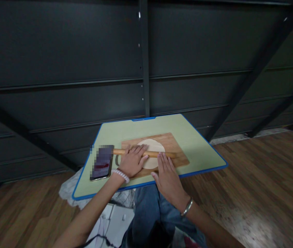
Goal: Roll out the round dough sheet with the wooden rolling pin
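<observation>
Together, two hands press a rolling pin (pixel 153 154) over pale dough (pixel 157 146)

Pixelation covers much of the phone (pixel 103 163), so its screen cannot be read. The phone lies near the left edge of a light green desk (pixel 200 151) with a blue rim. Beyond the desk's far edge rises a dark panelled wall (pixel 200 41) crossed by straight bars, and wood-look flooring (pixel 265 172) spreads to both sides.

On the desk, a wooden board (pixel 179 156) carries the flat, roundish dough, and the rolling pin lies across it. The left hand (pixel 132 162), wearing a pale bracelet (pixel 120 175), rests palm down with its fingers extended over the pin. The right hand (pixel 168 181), with a silver bangle (pixel 187 206) at the wrist, lays extended fingers at the pin farther right. Neither set of fingers closes around it.

The pin's left end reaches the phone's side; whether they touch is unclear. A dark curved handle (pixel 117 160) shows beside the left hand, partly hidden. Below the near edge are denim-covered legs (pixel 148 206), crumpled whitish sheeting (pixel 70 187) and a white boxy object (pixel 118 220).
</observation>
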The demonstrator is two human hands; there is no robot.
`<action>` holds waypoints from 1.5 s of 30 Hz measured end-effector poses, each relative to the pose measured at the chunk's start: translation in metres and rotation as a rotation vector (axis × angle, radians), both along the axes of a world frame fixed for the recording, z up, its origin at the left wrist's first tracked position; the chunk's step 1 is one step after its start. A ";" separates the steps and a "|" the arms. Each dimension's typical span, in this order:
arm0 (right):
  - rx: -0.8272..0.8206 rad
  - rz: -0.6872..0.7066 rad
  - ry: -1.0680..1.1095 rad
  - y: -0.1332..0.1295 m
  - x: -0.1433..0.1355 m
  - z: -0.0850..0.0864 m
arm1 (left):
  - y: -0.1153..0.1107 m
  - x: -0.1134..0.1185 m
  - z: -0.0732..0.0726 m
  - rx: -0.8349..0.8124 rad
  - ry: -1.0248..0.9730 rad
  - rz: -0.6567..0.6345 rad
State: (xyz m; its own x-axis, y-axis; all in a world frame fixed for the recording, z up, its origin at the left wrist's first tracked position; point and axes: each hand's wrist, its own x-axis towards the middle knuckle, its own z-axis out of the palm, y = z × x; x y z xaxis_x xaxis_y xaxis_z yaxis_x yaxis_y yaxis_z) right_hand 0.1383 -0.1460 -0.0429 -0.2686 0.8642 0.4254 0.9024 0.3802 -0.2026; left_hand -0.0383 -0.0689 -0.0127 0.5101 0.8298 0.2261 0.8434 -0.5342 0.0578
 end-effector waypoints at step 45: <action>-0.003 0.272 -0.135 0.099 0.060 0.021 | 0.010 0.032 0.003 -0.023 0.096 0.347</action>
